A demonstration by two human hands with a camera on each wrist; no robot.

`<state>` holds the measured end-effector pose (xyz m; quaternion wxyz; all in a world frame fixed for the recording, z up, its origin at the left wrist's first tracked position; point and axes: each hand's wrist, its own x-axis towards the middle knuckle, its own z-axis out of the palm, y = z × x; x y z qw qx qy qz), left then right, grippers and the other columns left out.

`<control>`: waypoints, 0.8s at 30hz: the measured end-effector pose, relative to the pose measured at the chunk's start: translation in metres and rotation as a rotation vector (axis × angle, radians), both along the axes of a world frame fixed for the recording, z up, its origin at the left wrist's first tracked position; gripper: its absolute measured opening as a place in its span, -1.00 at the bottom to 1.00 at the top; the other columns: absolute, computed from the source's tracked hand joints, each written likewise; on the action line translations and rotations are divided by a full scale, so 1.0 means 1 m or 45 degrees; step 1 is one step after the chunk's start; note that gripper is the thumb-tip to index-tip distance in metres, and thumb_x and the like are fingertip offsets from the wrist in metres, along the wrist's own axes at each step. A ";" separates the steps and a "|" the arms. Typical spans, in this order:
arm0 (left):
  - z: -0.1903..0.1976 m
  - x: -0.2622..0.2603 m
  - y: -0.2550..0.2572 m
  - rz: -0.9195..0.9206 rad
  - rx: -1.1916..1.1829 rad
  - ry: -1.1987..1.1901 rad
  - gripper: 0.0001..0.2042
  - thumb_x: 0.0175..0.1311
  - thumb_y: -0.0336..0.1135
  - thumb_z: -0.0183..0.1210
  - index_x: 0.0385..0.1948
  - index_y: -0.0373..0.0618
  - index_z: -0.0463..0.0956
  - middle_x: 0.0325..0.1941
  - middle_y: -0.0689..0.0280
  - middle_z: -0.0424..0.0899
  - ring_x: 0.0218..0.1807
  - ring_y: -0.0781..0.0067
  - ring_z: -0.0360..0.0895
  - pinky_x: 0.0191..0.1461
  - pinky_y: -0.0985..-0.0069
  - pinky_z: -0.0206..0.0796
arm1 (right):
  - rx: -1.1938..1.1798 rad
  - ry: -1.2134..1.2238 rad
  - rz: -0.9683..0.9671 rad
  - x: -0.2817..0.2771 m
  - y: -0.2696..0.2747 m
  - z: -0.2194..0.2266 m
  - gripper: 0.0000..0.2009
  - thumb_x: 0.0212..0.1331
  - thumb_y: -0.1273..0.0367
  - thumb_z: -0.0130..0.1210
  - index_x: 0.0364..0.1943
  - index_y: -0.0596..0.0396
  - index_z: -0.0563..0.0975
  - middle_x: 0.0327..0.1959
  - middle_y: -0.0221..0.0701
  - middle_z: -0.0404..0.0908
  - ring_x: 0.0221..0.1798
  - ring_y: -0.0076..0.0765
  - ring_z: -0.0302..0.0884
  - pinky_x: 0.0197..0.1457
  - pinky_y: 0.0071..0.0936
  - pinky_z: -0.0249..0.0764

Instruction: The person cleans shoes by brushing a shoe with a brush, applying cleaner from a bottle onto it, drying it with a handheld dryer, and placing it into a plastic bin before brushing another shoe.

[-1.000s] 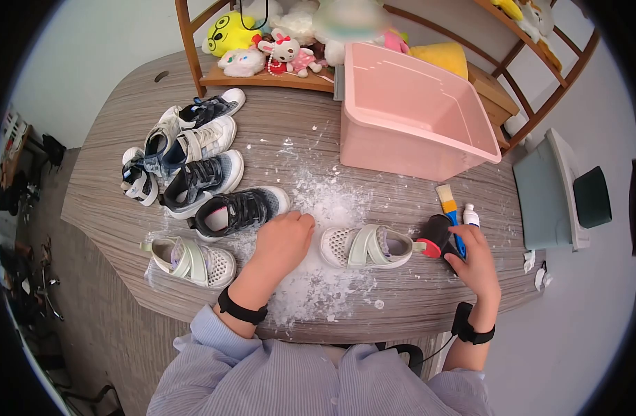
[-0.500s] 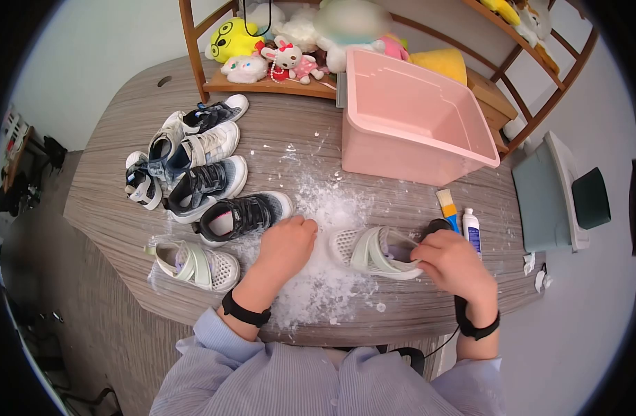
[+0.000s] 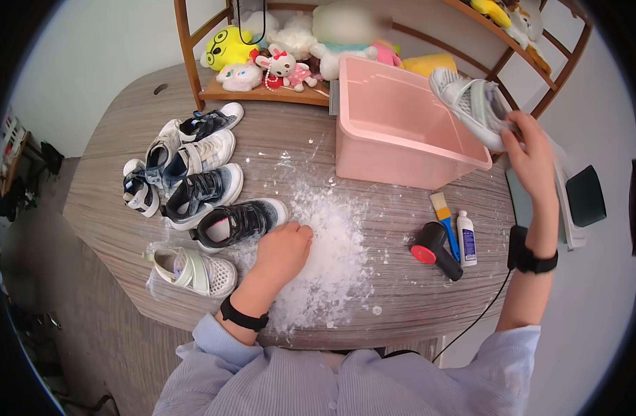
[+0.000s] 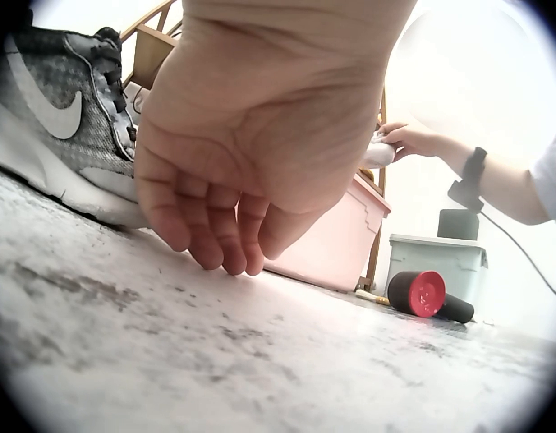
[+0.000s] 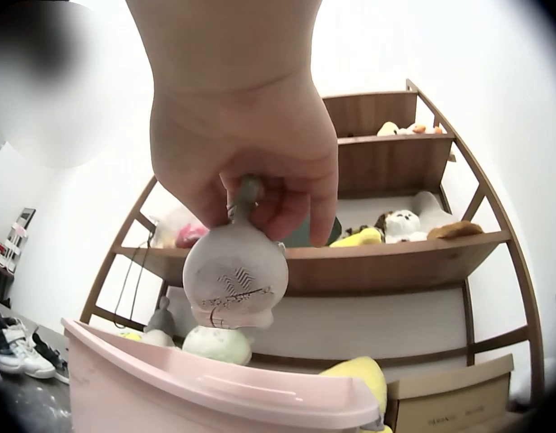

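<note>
My right hand [image 3: 533,156] grips a white shoe [image 3: 470,104] with a pale green strap by its heel, raised over the right side of a pink bin [image 3: 394,163]. In the right wrist view, thumb and fingers pinch the heel tab, and the sole [image 5: 234,280] faces the camera. My left hand [image 3: 283,253] holds nothing; its loosely bent fingertips rest at the powder-covered tabletop. Just beyond it sits a black and grey shoe [image 3: 242,222]. The matching white shoe [image 3: 193,272] lies left of that hand.
White powder [image 3: 332,256] covers the table's middle. Right of it lie a black and red handheld device [image 3: 432,243], a blue-handled brush [image 3: 446,222] and a white bottle [image 3: 466,239]. Several more shoes [image 3: 204,149] stand at left. A wooden shelf [image 3: 269,90] with plush toys rises behind.
My right hand moved from the dark device to the white shoe, took its heel and lifted it off the table, up and right to the pink bin. My left hand stays put.
</note>
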<state>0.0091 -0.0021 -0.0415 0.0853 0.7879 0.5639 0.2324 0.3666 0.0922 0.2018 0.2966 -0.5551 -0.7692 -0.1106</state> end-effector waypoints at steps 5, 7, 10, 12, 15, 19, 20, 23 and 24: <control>-0.004 0.000 0.000 0.000 0.021 0.017 -0.96 0.19 -0.35 0.22 -0.39 -0.05 0.58 -0.36 0.26 0.60 -0.25 0.18 0.65 -0.24 0.29 0.53 | -0.209 -0.148 -0.166 0.019 0.069 -0.029 -0.66 0.14 0.27 0.09 -0.08 0.20 0.61 -0.22 -0.08 0.67 -0.15 -0.06 0.65 -0.01 -0.28 0.53; -0.002 0.001 0.000 0.006 0.010 0.021 -0.96 0.19 -0.35 0.22 -0.39 -0.05 0.58 -0.36 0.26 0.60 -0.24 0.18 0.65 -0.24 0.30 0.53 | -0.303 -0.201 -0.223 0.014 0.082 -0.036 -0.62 0.11 0.21 0.08 -0.09 0.18 0.64 -0.24 -0.04 0.70 -0.14 0.00 0.68 -0.01 -0.24 0.54; -0.003 0.001 0.000 0.002 0.003 0.024 -0.95 0.19 -0.35 0.23 -0.38 -0.04 0.58 -0.34 0.27 0.60 -0.22 0.19 0.64 -0.23 0.31 0.53 | -0.528 -0.194 -0.387 0.000 0.093 -0.043 -0.58 0.06 0.10 0.10 -0.16 0.11 0.70 -0.29 -0.09 0.73 -0.15 0.05 0.70 -0.01 -0.15 0.57; -0.004 0.001 0.000 -0.004 0.004 0.027 -0.95 0.20 -0.34 0.23 -0.38 -0.04 0.58 -0.34 0.27 0.60 -0.21 0.20 0.64 -0.22 0.32 0.53 | -0.638 -0.416 -0.495 -0.009 0.096 -0.046 -0.56 0.08 0.03 0.11 -0.17 0.07 0.72 -0.25 -0.10 0.74 -0.14 0.02 0.71 -0.01 -0.20 0.58; -0.001 0.001 0.000 0.001 -0.014 0.020 -0.95 0.20 -0.34 0.23 -0.37 -0.03 0.58 -0.33 0.28 0.60 -0.20 0.20 0.64 -0.22 0.32 0.53 | -0.874 -0.507 -0.535 -0.013 0.105 -0.056 -0.55 0.10 -0.02 0.11 -0.19 0.03 0.73 -0.19 -0.15 0.75 -0.08 -0.01 0.70 0.01 -0.18 0.57; 0.002 0.001 0.000 0.012 -0.092 0.017 -0.94 0.28 -0.31 0.18 -0.32 0.00 0.61 -0.30 0.26 0.63 -0.19 0.13 0.64 -0.17 0.25 0.53 | -0.835 -0.569 -0.510 -0.015 0.103 -0.069 -0.55 0.10 -0.03 0.11 -0.19 0.01 0.72 -0.14 -0.20 0.75 -0.01 -0.03 0.69 0.08 -0.14 0.53; 0.002 0.001 0.000 0.011 -0.094 0.021 -0.94 0.27 -0.32 0.19 -0.32 0.00 0.61 -0.30 0.26 0.63 -0.19 0.13 0.64 -0.17 0.25 0.53 | -0.822 -0.550 -0.485 -0.012 0.102 -0.069 -0.55 0.10 -0.04 0.10 -0.17 0.00 0.72 -0.14 -0.20 0.75 0.01 -0.03 0.68 0.12 -0.13 0.50; 0.002 0.001 0.000 0.004 -0.082 0.028 -0.94 0.27 -0.32 0.19 -0.31 -0.01 0.61 -0.29 0.26 0.63 -0.18 0.13 0.64 -0.16 0.25 0.53 | -0.745 -0.524 -0.484 -0.011 0.090 -0.065 -0.54 0.10 -0.05 0.10 -0.14 -0.02 0.70 -0.15 -0.22 0.75 0.03 -0.02 0.67 0.16 -0.12 0.46; 0.002 0.002 0.000 0.004 -0.080 0.029 -0.94 0.27 -0.32 0.19 -0.31 -0.01 0.61 -0.29 0.26 0.63 -0.18 0.13 0.64 -0.16 0.25 0.53 | -0.678 -0.519 -0.497 -0.013 0.086 -0.062 -0.54 0.10 -0.05 0.11 -0.13 -0.04 0.69 -0.17 -0.22 0.75 0.02 -0.01 0.66 0.17 -0.11 0.44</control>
